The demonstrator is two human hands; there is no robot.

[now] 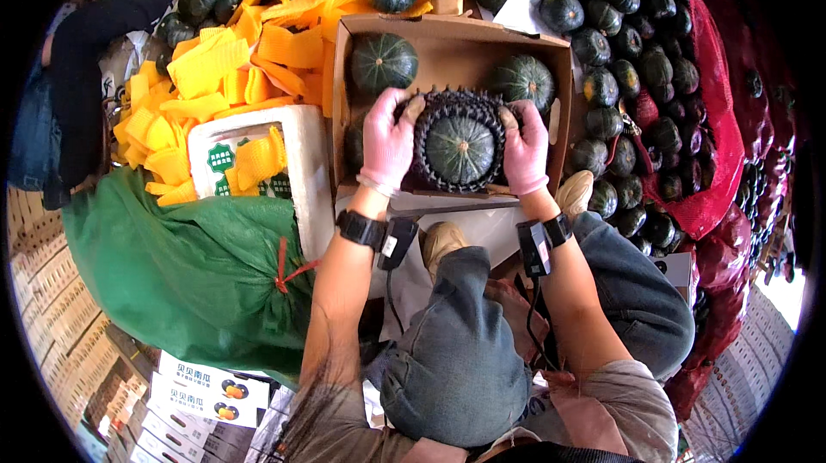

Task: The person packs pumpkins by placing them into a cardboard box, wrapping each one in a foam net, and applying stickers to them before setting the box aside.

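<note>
Both my hands wear pink gloves. Between them is a dark green squash [462, 145] with its stem facing up, ringed by a black mesh sleeve [423, 148]. My left hand [390, 137] grips the sleeve at its upper left edge, thumb on the rim. On the opposite side, my right hand [524, 145] grips the sleeve's upper right edge. They hold it over the front half of a cardboard box [452, 34]. Inside the box, one green squash [385, 64] sits at the back left and another squash [526, 81] at the back right. A further squash is partly hidden behind my left hand.
Yellow foam net sleeves [226, 69] are heaped on the left, beside a white foam box [303, 140] holding printed labels. A tied green sack [187, 276] lies nearer. Many squashes [603, 88] and a red mesh bag [716, 108] crowd the right. Another person's dark sleeve [97, 30] shows far left.
</note>
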